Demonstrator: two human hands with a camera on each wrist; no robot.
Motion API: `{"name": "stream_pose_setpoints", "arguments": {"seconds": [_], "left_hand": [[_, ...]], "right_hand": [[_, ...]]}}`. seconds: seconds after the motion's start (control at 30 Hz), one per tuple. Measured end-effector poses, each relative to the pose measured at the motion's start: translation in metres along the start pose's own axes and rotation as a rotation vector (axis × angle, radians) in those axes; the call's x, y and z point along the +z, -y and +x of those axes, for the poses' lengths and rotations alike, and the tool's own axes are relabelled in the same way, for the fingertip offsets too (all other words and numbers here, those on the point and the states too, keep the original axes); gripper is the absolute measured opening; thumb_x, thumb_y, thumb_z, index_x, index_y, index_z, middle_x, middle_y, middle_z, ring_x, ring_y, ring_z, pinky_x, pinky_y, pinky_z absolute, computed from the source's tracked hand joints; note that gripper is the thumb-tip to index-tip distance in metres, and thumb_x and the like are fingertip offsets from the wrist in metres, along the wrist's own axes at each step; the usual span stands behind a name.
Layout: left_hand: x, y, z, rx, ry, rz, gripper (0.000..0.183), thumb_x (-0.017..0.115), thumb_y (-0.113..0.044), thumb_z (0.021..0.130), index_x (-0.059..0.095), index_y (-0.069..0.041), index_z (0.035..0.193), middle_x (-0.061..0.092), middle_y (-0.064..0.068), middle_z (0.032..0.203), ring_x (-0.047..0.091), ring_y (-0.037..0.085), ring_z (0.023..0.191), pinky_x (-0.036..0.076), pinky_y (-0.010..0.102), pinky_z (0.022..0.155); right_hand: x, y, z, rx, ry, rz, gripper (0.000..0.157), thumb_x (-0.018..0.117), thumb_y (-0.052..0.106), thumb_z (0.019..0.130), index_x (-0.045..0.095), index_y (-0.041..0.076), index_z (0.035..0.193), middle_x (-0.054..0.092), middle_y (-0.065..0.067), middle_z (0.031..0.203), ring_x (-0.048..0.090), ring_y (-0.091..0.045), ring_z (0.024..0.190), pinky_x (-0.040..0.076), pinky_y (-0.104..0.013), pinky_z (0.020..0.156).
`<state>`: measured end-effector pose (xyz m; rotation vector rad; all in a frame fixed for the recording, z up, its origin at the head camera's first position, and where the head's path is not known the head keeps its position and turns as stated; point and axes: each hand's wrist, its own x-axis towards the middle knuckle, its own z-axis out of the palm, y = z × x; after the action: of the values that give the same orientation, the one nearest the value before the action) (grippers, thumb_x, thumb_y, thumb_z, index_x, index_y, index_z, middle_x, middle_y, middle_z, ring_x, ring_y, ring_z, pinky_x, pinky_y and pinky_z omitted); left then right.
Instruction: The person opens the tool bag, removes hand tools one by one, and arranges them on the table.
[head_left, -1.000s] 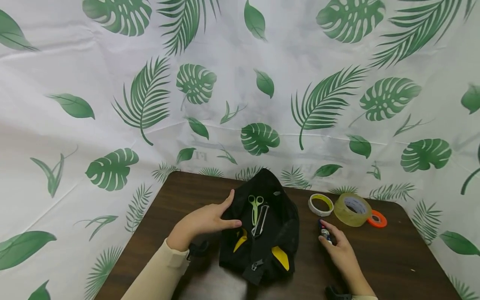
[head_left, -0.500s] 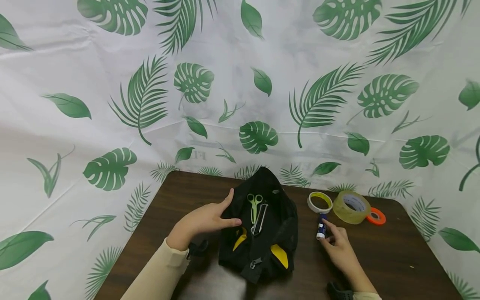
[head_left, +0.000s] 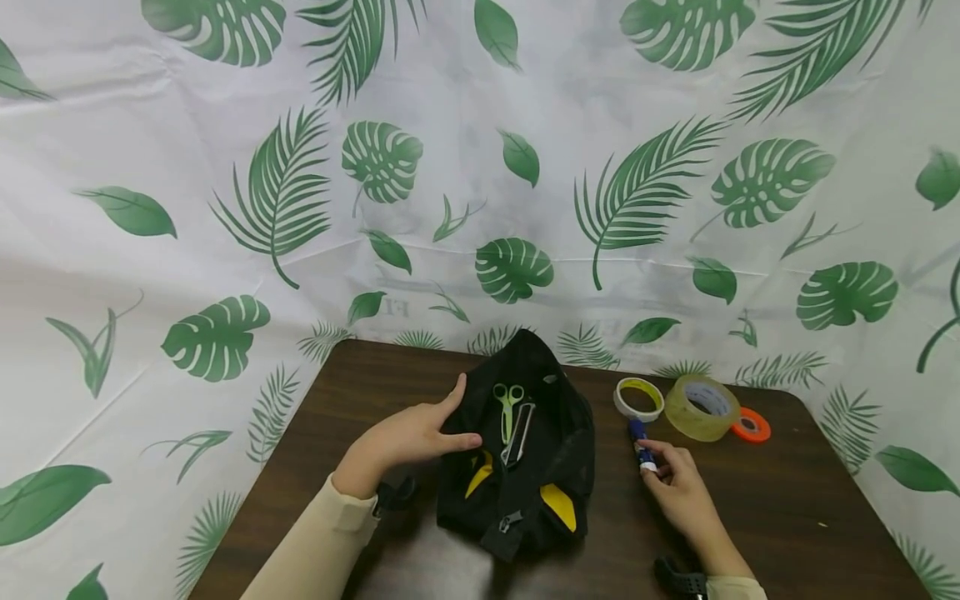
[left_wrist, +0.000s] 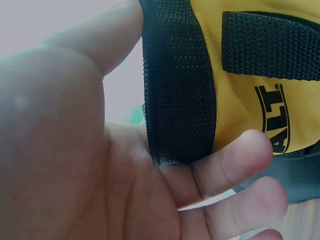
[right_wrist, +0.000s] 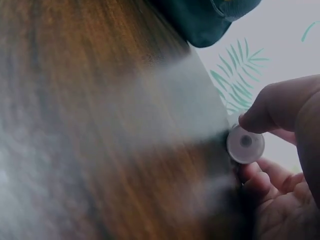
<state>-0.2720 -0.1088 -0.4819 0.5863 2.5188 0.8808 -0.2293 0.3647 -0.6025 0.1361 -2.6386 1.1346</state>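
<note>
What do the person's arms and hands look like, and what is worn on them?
The left hand and right hand are ungloved. A plain cream left sleeve and matching right cuff end near black wrist straps, one at each wrist.

One each: bag (head_left: 519,492), tube (head_left: 638,433), scissors (head_left: 507,408); three rolls (head_left: 692,423) (one orange).

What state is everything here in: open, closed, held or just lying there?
Black bag: open, edge gripped by the left hand
Green scissors: inside the bag, blades seemingly together
Slim cutter-like tool: inside the bag; blade unclear
Blue-and-white tube: pinched by the right hand
White roll: flat on the table
Clear tape roll: flat on the table
Orange roll: flat, partly hidden
</note>
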Motion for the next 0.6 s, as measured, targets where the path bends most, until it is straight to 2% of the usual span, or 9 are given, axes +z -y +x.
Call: {"name": "stream_pose_setpoints", "arguments": {"seconds": [0.2, 0.47, 0.6], "left_hand": [[-0.0005, 0.0004, 0.0016, -0.002, 0.002, 0.009, 0.113, 0.059, -0.082, 0.097, -0.009, -0.036, 0.175, 0.048, 0.018, 0.169, 0.060, 0.035, 0.147, 0.049, 0.056, 0.120], [-0.0009, -0.0004, 0.0002, -0.010, 0.006, 0.005, 0.113, 0.060, -0.081, 0.097, -0.008, -0.035, 0.176, 0.048, 0.018, 0.169, 0.061, 0.035, 0.146, 0.050, 0.057, 0.119], [-0.0017, -0.0016, -0.0003, -0.011, 0.006, 0.000, 0.113, 0.060, -0.081, 0.097, -0.008, -0.035, 0.176, 0.048, 0.019, 0.169, 0.061, 0.035, 0.146, 0.049, 0.056, 0.120]], "right_hand": [[-0.0020, 0.0010, 0.0009, 0.016, -0.006, 0.005, 0.044, 0.075, 0.000, 0.098, 0.068, 0.006, 0.140, 0.058, -0.018, 0.119, 0.053, 0.000, 0.088, 0.048, -0.020, 0.073], [-0.0004, 0.0015, -0.0020, -0.030, -0.035, 0.030, 0.037, 0.078, 0.003, 0.099, 0.072, 0.007, 0.135, 0.054, -0.017, 0.117, 0.049, -0.004, 0.087, 0.046, -0.020, 0.072], [-0.0012, 0.0022, -0.0018, 0.011, -0.066, 0.046, 0.035, 0.078, 0.006, 0.100, 0.071, 0.006, 0.135, 0.053, -0.015, 0.122, 0.049, -0.005, 0.085, 0.045, -0.018, 0.072]]}}
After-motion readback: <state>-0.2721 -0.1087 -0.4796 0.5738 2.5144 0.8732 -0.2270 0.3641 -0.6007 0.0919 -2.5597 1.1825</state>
